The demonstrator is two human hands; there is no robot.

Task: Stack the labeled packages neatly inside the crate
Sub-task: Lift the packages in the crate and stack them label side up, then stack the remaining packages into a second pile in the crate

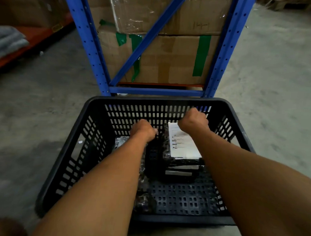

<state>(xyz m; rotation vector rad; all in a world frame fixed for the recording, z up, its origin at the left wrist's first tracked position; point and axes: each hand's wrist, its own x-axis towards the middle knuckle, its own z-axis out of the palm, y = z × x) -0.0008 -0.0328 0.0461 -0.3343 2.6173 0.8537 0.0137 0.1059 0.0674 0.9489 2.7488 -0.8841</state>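
Note:
A black slotted plastic crate [75,150] stands on the floor in front of me. Inside it, toward the far right, lies a stack of black packages [181,165], the top one bearing a white label [183,145]. More black packages [144,197] lie under my left forearm. Both my arms reach into the crate. My left hand [144,130] is curled near the stack's far left edge. At the stack's far right corner my right hand [193,121] is curled over the top package's far end. The fingers of both hands are hidden, so their grip is unclear.
A blue metal rack [93,49] stands right behind the crate, holding taped cardboard boxes [171,58]. An orange shelf beam [29,42] with grey fabric runs at the left. Concrete floor [268,78] surrounds the crate.

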